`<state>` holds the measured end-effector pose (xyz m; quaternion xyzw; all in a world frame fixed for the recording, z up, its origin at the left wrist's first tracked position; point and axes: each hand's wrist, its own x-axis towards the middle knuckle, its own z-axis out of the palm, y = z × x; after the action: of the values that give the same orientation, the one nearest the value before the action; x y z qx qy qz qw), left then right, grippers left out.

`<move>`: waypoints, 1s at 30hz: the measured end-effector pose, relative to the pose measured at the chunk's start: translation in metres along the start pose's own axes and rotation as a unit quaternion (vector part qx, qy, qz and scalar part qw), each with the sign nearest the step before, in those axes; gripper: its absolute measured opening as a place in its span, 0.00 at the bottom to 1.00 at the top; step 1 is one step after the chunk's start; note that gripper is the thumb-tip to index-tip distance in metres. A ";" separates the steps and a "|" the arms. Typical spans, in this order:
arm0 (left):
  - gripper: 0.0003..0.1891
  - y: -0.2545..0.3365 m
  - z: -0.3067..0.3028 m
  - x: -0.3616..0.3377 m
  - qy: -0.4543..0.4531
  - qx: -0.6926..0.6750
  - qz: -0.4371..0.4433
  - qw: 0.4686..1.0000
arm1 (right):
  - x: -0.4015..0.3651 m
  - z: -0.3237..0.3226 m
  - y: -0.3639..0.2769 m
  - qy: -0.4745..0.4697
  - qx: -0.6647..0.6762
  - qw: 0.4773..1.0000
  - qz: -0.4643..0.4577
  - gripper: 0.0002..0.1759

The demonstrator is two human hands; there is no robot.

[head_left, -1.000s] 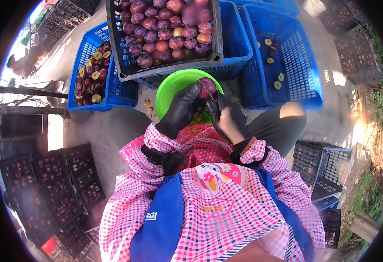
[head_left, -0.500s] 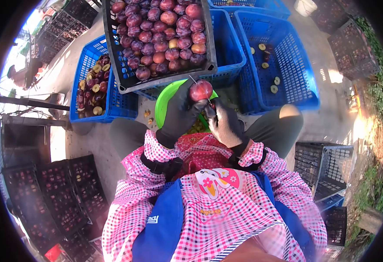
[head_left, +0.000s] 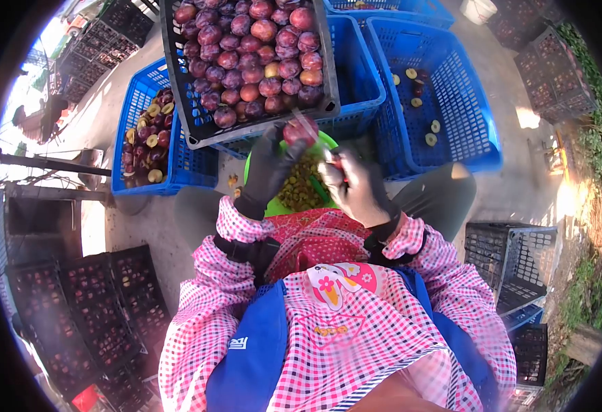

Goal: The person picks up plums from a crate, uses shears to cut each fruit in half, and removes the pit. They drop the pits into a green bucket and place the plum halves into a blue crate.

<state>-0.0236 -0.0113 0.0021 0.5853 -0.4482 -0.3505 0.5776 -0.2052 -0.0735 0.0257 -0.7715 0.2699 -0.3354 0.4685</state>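
My left hand (head_left: 271, 170), in a dark glove, is closed around a purple-red plum (head_left: 299, 132) above a bright green basin (head_left: 251, 167). Small yellow-brown fruit pieces (head_left: 299, 184) lie inside that basin. My gloved right hand (head_left: 361, 189) is curled, just right of the plum, around what looks like a small knife (head_left: 308, 125). Its pale blade is smeared by motion across the plum, and a bit of red shows between the fingers. Just ahead, a black crate (head_left: 180, 103) full of whole plums rests tilted on a blue crate (head_left: 361, 75).
At the left, a blue crate (head_left: 194, 165) holds halved plums. Another blue crate (head_left: 452, 75) on the right contains a few cut pieces. Stacked black crates (head_left: 95, 302) stand at lower left, and an open black crate (head_left: 514, 264) at lower right. A white bucket (head_left: 479, 11) sits far right.
My hands have moved apart. The plum has shifted slightly left and up with my left hand, while my right hand has drawn right, uncovering the fruit pieces in the basin.
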 end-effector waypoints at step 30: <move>0.15 -0.037 0.037 -0.033 -0.211 -0.479 -0.391 0.757 | 0.041 -0.029 0.002 -0.319 -0.178 0.841 -0.399 0.21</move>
<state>-0.0651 0.0031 -0.0414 0.2676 -0.0647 -0.8295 0.4859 -0.2015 -0.1202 0.0446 -0.9469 -0.1707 -0.1749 0.2091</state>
